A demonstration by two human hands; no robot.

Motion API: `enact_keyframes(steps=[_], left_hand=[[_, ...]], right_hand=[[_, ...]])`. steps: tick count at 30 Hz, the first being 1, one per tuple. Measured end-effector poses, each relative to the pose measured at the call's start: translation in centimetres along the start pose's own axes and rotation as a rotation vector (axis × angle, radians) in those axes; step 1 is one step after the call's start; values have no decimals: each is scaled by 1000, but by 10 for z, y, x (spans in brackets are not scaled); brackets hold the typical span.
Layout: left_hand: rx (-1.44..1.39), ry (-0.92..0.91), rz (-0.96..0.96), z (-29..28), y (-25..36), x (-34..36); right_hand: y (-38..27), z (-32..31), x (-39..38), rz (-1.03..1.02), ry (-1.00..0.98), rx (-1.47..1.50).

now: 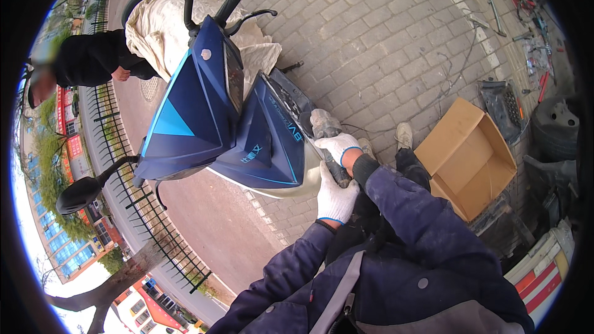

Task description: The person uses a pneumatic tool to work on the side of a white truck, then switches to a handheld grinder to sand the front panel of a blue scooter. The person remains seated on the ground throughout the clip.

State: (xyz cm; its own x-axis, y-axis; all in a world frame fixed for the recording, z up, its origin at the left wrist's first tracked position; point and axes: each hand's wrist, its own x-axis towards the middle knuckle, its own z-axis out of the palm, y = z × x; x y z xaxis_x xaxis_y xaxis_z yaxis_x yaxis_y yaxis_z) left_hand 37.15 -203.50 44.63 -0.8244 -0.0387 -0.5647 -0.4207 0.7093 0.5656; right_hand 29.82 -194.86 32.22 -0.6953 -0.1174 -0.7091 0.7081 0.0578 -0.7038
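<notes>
Both knit-gloved hands, left [335, 195], right [338, 146], gripping glossy blue scooter panel's [260, 142] curved cream edge

Blue scooter front panel [247, 130], glossy with light-blue accents, cream lower edge, tilted over brick paving

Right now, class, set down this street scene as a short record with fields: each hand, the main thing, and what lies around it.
left hand: white-gloved left hand pressed on the scooter's cream lower panel
right hand: white-gloved right hand gripping a dark part at the panel's edge
main thing: blue scooter, front fairing tilted
behind: pale cloth over its rear
right: open cardboard box on brick paving
</notes>
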Motion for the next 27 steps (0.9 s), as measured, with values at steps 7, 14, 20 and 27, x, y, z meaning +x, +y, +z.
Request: enact_keyframes(steps=[7, 14, 20, 27], left_hand=[[30, -16, -15, 7, -7, -5], [39, -26, -76, 0, 4, 2], [74, 24, -8, 0, 14, 5], [80, -14, -60, -2, 21, 6]], right_hand=[[13, 3, -1, 46, 24, 124], [-9, -2, 1, 131, 26, 216], [-6, -5, 3, -87, 15, 156], [-6, -3, 8, 49, -23, 165]])
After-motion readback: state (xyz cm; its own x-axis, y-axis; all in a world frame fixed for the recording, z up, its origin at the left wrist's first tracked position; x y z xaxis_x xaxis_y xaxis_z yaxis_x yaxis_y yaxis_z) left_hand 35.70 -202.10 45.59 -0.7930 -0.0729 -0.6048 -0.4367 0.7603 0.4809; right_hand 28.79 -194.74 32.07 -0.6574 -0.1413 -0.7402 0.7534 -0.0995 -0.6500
